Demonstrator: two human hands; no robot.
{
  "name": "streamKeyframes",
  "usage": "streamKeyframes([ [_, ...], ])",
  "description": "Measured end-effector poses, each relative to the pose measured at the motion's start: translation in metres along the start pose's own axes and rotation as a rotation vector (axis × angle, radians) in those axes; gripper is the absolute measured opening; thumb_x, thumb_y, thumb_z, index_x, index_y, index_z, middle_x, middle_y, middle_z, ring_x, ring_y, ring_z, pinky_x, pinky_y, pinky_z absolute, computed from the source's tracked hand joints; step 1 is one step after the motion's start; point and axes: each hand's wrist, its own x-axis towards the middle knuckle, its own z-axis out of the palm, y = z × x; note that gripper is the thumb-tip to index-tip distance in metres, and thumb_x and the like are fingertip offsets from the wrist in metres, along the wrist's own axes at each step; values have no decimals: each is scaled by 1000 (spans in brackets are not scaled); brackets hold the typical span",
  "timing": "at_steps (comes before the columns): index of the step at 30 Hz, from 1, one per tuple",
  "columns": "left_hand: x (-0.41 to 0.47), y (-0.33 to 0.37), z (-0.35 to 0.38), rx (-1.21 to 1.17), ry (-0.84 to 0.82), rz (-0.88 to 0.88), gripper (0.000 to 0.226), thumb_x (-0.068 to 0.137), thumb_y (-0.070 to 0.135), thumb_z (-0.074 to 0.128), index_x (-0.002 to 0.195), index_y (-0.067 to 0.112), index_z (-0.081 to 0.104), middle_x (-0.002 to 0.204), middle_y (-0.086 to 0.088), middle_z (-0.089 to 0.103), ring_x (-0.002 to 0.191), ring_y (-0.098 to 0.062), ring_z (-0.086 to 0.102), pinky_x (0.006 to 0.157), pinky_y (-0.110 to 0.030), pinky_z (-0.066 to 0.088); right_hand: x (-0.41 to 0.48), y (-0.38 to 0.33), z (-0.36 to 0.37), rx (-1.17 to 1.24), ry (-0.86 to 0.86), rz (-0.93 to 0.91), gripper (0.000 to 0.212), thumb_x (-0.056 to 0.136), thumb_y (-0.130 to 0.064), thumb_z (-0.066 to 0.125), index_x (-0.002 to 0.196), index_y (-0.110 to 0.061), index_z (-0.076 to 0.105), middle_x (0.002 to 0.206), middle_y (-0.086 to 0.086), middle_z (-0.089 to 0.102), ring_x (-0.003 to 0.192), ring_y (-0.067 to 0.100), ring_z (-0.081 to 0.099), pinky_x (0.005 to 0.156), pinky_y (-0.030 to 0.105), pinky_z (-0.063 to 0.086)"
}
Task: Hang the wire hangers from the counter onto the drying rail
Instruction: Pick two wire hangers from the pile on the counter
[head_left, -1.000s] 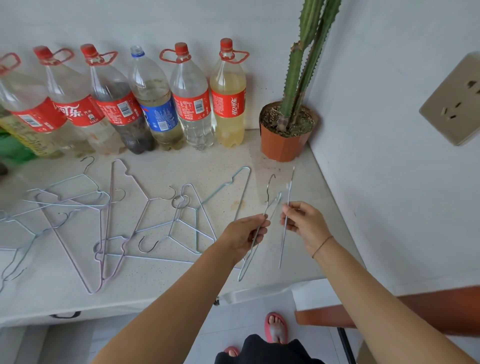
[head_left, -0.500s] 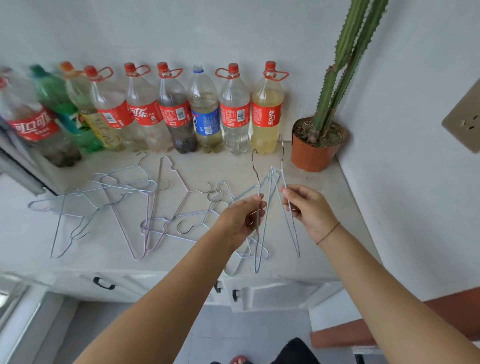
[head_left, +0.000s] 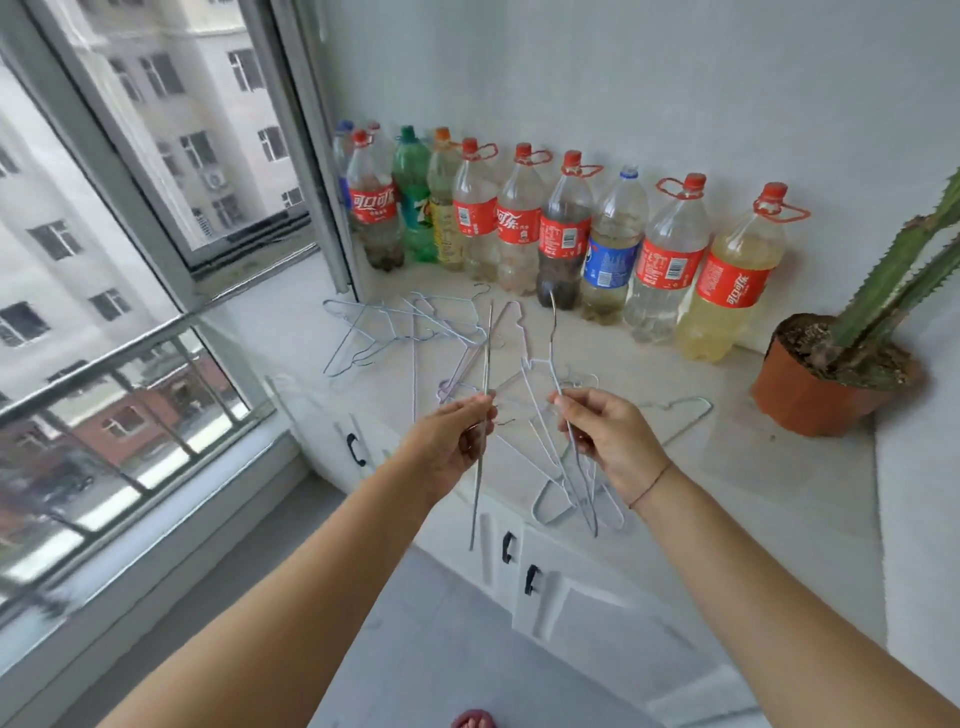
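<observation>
My left hand (head_left: 451, 441) pinches one thin wire hanger (head_left: 485, 364), seen edge-on and held upright in the air in front of the counter. My right hand (head_left: 608, 441) grips a second wire hanger (head_left: 553, 338) with its hook pointing up; its lower loops hang below my fingers. Several more pale wire hangers (head_left: 395, 327) lie tangled on the white counter (head_left: 727, 457) behind my hands. No drying rail is in view.
A row of plastic bottles (head_left: 561, 234) lines the back wall. A potted cactus (head_left: 831, 374) stands at the right end of the counter. A large window with a railing (head_left: 130, 338) fills the left. Cabinet doors with black handles (head_left: 506, 545) sit under the counter.
Both hands lifted the two hangers off the counter and drew them apart, one in each hand. My view has swung left, bringing the window into sight.
</observation>
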Motion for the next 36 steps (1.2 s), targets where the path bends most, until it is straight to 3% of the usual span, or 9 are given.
streamKeyframes([
  [8,-110,24,-77,-139,231,164,7,87,9,61,89,10,68,66,1,62,62,-8,50,50,-12,42,-38,-13,93,29,-322,-3,6,85,-12,62,85,-11,68,58,-2,55,50,6,43,45,13,34],
  [16,-250,38,-169,-229,470,339,10,87,9,60,94,5,67,58,3,63,44,-2,54,44,-14,43,-116,-41,212,41,-660,-25,23,83,-17,64,99,0,65,60,2,52,50,9,40,44,14,33],
  [21,-356,42,-222,-227,609,440,15,85,8,61,98,3,66,57,3,63,44,-3,53,52,-18,37,-186,-64,286,60,-843,-47,44,68,-29,67,99,1,64,60,2,52,54,11,41,47,17,34],
  [28,-518,52,-289,-209,784,546,24,84,9,61,106,-2,64,69,-3,59,57,-9,48,50,-18,39,-301,-108,386,77,-1081,-70,42,64,-33,71,95,-5,67,61,3,53,50,8,42,43,13,36],
  [32,-593,62,-318,-211,846,598,30,82,10,62,109,-1,64,71,-5,62,60,-11,50,55,-21,40,-358,-132,432,86,-1177,-111,36,69,-26,64,100,-7,66,64,4,58,59,11,50,54,16,46],
  [36,-650,87,-337,-166,891,664,22,84,9,60,103,0,66,71,-5,62,55,-10,51,51,-20,42,-402,-154,472,119,-1235,-169,38,68,-25,65,100,-6,67,66,5,61,62,13,51,54,16,48],
])
